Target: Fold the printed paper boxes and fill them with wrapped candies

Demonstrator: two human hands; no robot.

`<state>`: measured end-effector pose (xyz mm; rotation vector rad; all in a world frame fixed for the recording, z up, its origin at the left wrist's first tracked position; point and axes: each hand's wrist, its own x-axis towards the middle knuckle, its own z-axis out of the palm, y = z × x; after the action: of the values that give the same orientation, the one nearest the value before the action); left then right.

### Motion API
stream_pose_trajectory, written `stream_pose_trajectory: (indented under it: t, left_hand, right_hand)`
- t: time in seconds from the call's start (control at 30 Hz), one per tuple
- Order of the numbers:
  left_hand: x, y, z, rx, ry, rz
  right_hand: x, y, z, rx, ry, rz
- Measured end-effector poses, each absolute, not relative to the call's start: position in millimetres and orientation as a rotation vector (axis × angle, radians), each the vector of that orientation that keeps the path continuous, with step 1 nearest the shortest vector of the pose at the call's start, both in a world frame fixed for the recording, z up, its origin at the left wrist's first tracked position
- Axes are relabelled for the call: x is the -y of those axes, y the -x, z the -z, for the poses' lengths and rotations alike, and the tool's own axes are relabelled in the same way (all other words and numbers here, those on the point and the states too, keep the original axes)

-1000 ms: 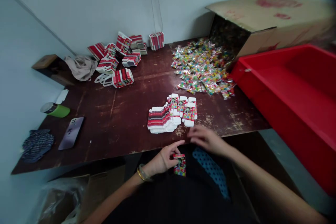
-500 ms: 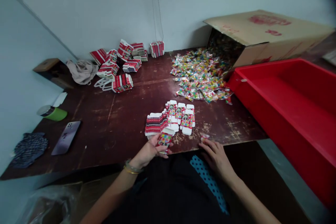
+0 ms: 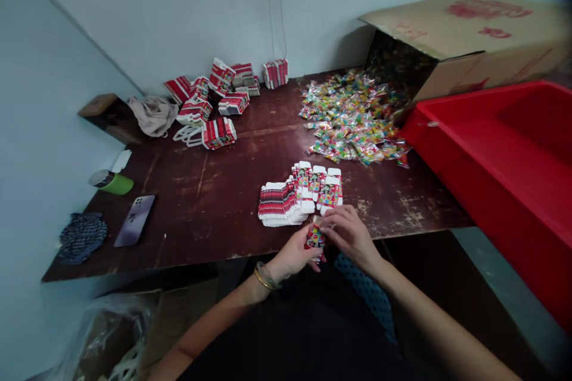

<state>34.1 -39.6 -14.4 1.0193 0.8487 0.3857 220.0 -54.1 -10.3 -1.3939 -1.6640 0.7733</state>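
My left hand (image 3: 297,253) is closed around a small red printed candy box (image 3: 315,237), held upright at the table's front edge. At the top of that box my right hand (image 3: 351,235) has its fingers bent together; whatever is between them is hidden. Just beyond my hands lies a row of flattened candy boxes (image 3: 279,205), stacked on edge with white flaps showing. Several more flat boxes (image 3: 328,190) lie fanned out to its right. A heap of clear candy packets (image 3: 353,122) with colourful sweets spreads farther back.
A cardboard carton (image 3: 447,30) lies on its side behind the candy heap. To the right stands a red plastic bin (image 3: 482,172). Bundles of flat boxes (image 3: 218,134) sit at the back left. A phone (image 3: 135,220), a green cup (image 3: 118,183) and a dark cloth (image 3: 83,238) lie left.
My right hand has moved left from the table edge, where a small packet showed at its fingertips, to the top of the box. The view has shifted slightly.
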Motion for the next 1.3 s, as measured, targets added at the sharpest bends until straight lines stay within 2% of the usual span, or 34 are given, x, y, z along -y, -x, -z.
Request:
stream_pose_trajectory:
  t: [0.17,0.37,0.57,0.63,0.77,0.83,0.93,1.03,1.13,1.2,1.3]
  left_hand:
    - [45.5,-36.1,20.8,-0.882,-1.051,-0.371]
    - [44.3,-36.7,18.0,-0.894,-1.010,-0.401]
    - [36.0,-38.9,19.6,-1.028,-1.002,-0.471]
    - [33.6,-42.1,18.8,-1.044,-0.994,-0.458]
    - [28.5,-46.7,9.4,-1.000,-0.934,-0.387]
    - [26.3,-46.5,4.7,-0.965,-0.949,-0.298]
    - [24.5,-44.0,3.6,-0.952,-1.021,-0.212]
    - [22.6,-41.5,6.8,-1.006,-1.048,-0.190]
    - [18.2,-40.2,8.4,-1.010,-1.018,-0.252]
    - [14.9,-39.6,8.7,-1.002,-0.983,-0.296]
    - [14.4,-37.6,9.3,-0.977,-0.926,-0.337]
  right_hand:
    - [62.1,-209.9,24.7,1.786,1.519,-0.541]
    - [74.3,-208.2,21.8,1.699,1.414,-0.867]
    - [85.0,-199.6,14.0,1.112,1.385,-0.926]
    - [85.3,-195.3,17.4,0.867,1.292,-1.043]
    - [83.5,-200.6,28.1,0.532,0.917,-1.555]
    - [81.8,-208.3,30.8,0.557,0.805,-1.735]
    - [75.8,-218.9,26.9,0.756,0.814,-1.808]
    - [68.6,-222.9,15.9,1.091,0.984,-1.709]
    - [66.0,-220.1,6.5,1.455,1.130,-1.335]
    - [66.8,-217.5,4.1,1.572,1.124,-1.138]
    - [69.4,-217.4,4.3,1.589,1.079,-1.066]
